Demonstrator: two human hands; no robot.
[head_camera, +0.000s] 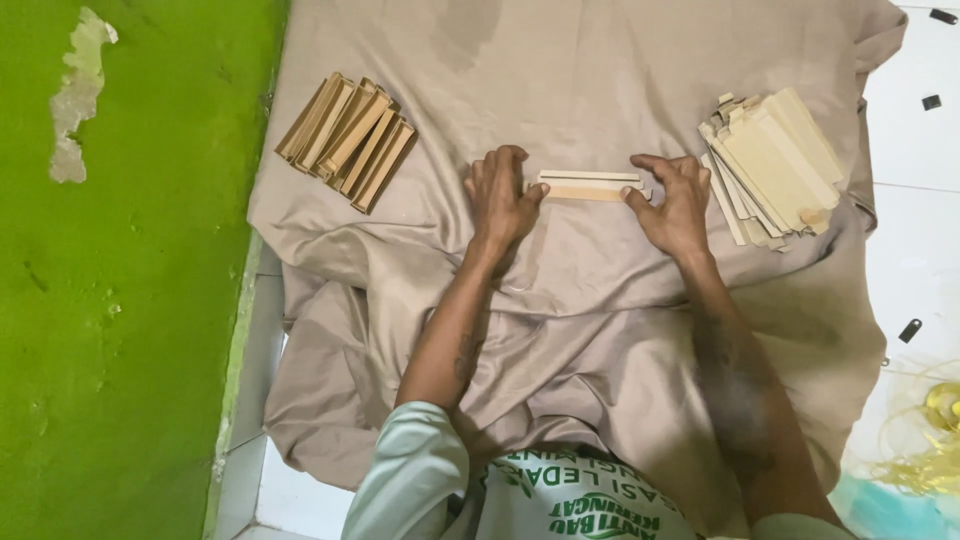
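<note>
Pale flat folded cardboard strip (590, 186) on beige cloth (600, 290), long axis left-right, pinched at both ends: left hand (500, 200) closed on left end, right hand (675, 200) on right end. Equally near. Brown folded stack (347, 140) far left, cream flat stack (775, 168) just right.

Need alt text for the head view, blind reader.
Seen from above, a person's left hand and right hand hold the two ends of a narrow cardboard strip on a beige cloth. A stack of brown folded pieces lies at left, pale flat pieces at right.
</note>
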